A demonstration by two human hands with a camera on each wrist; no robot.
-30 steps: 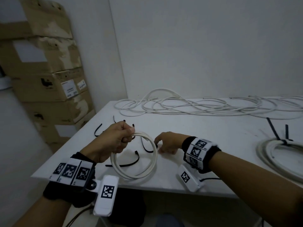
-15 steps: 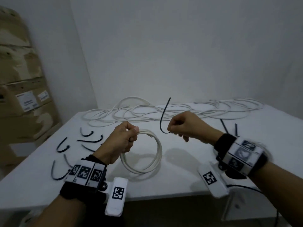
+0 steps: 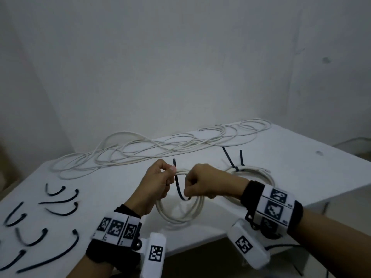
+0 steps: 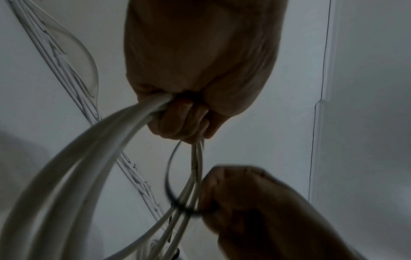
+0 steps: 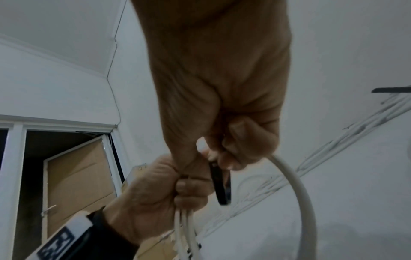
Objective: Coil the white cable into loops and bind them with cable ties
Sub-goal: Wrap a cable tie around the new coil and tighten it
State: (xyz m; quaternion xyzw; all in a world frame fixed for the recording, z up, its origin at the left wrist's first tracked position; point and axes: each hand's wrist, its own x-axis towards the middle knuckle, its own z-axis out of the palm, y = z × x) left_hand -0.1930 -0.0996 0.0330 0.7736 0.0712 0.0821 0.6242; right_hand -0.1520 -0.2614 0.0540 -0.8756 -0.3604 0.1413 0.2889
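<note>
Head view: left hand [image 3: 158, 183] gripping white coil [image 3: 180, 211] above desk [image 3: 301, 167]; right hand [image 3: 202, 184] pinching black tie [image 3: 177, 187] around its strands. 1 bound coil [image 3: 259, 173] finished; loose cable [image 3: 140, 151] and spare ties [image 3: 60, 203] left.

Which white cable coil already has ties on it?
The coil on the table behind the right hand: two black ties stick up from it. The coil in the left hand is not yet bound.

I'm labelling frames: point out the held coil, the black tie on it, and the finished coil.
held coil [image 3: 181, 218], head view, lower arc.
black tie [image 3: 177, 184], head view, mid strap.
finished coil [image 3: 268, 174], head view, right rim.
</note>
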